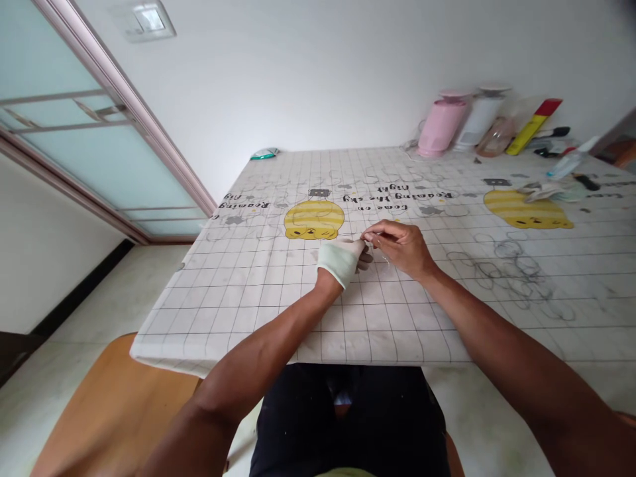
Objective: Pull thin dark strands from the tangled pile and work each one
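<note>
My left hand (344, 256) wears a pale glove with a mint-green cuff. Its fingers are closed over the table, fingertips meeting those of my right hand; what they grip is too small to make out. My bare right hand (397, 245) pinches a thin wire-like strand (386, 260), part of which dangles below its fingers. Many thin dark wire loops (511, 265) lie in a loose tangle on the cloth, to the right of my right hand. More fine loops (318, 177) are spread in a row beyond both hands.
A checked tablecloth (238, 285) with yellow bear prints covers the table. Along the wall stand a pink cylinder (442, 126), a white cylinder (479, 119) and a yellow-red box (534, 127). A crumpled cloth (556, 190) lies right; a green packet (264, 154) sits far left.
</note>
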Motion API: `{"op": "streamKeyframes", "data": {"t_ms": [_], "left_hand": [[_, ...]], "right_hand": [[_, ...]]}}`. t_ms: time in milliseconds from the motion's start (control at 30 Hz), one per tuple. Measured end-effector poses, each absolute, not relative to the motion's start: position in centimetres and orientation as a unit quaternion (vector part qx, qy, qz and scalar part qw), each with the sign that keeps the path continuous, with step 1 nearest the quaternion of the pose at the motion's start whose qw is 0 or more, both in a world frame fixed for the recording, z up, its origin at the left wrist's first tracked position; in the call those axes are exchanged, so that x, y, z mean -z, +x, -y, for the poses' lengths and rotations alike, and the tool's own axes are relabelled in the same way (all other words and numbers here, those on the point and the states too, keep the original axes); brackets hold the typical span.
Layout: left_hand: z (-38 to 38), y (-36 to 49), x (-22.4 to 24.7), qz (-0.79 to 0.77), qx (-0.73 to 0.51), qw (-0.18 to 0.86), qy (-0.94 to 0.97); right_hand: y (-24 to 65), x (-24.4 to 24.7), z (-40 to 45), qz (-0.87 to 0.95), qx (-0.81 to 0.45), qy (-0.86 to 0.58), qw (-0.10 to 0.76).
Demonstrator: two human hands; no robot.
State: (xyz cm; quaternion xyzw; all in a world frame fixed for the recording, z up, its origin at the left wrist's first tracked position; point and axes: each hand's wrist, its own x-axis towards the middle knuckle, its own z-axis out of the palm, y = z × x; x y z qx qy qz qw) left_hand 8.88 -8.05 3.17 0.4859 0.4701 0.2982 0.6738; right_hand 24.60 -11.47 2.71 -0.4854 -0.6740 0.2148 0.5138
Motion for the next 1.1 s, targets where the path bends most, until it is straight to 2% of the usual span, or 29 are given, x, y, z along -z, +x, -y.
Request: {"op": "streamKeyframes", "data": {"t_ms": [100,300,633,833,1100], "left_hand": [[7.7,9.1,-2.8,-0.409,-0.306,0.705,0.492],[7.5,9.1,-2.4,-0.404,-0.333,0.654,0.546],[7.2,8.8,-2.3,-0.368,-0.336,0.696,0.518],[6.3,8.8,-2.5,-0.377,-0.326,0.710,0.498],[7.2,8.5,-3.3,-0.352,-0.329,0.718,0.502]], "right_hand": [[24.8,-2.3,11.0,0.647,-0.263,-0.475,0.535],[26.2,-2.0,10.0,0.567,-0.387,-0.426,0.589],[26.2,-2.1,10.2,0.565,-0.430,-0.418,0.566],[26.0,-2.6,10.9,0.629,-0.374,-0.435,0.525],[25.6,-2.3,11.1,0.685,-0.089,-0.514,0.509]]}}
